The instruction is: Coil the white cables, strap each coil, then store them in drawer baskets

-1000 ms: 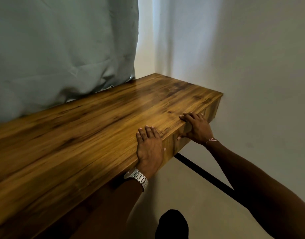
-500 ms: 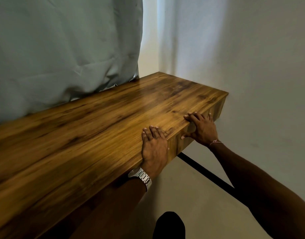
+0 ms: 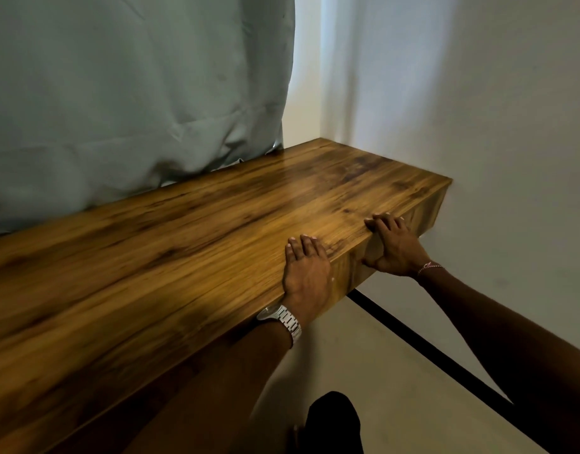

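Note:
No white cable, strap or basket shows in the head view. My left hand [image 3: 306, 273] lies flat over the front edge of the wooden table [image 3: 183, 257], fingers on the top and palm against the front panel [image 3: 350, 273]. A silver watch sits on that wrist. My right hand [image 3: 393, 249] rests the same way further right, near the table's right corner, with fingers on the top and the thumb on the front panel. Neither hand holds anything. Whether the front panel is a drawer front cannot be told.
A grey-green curtain [image 3: 134, 109] hangs behind the table's far edge. White walls [image 3: 478, 126] meet in the corner at the table's right end. A black metal bar [image 3: 429, 352] runs low under the table above the pale floor. My dark shoe [image 3: 334, 421] shows below.
The view has shifted slightly, so the table's corner sits a little further right. Both hands stay pressed on the front edge in about the same places.

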Demonstrator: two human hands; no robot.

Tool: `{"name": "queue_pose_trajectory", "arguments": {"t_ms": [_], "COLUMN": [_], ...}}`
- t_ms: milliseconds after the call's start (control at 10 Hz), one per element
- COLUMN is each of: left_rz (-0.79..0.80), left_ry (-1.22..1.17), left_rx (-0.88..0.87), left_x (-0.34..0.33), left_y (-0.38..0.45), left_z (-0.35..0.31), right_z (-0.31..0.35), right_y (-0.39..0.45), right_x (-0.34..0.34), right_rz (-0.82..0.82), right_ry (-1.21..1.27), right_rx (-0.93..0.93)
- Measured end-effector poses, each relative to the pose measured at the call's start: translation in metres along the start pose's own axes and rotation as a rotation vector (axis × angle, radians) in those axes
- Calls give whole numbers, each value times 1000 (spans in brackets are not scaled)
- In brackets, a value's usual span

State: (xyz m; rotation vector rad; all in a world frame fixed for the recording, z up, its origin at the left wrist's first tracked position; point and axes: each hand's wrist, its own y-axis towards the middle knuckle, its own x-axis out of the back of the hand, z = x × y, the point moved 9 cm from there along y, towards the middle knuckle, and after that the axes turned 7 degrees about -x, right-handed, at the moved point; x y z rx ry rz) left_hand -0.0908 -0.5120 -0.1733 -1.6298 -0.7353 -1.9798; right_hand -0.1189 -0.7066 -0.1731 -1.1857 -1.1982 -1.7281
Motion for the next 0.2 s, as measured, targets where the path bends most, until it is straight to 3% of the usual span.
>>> {"name": "queue_pose_trajectory", "arguments": {"t_ms": [200], "left_rz": [-32], "left_ry": [-245], "left_rx": [-44], "left_x": [13], "left_y": [-11], "left_z": [21], "right_z": [69], "right_y": [-1], "right_x": [28], "right_rz": [91], "right_ry": [105], "right_rx": [268]}}
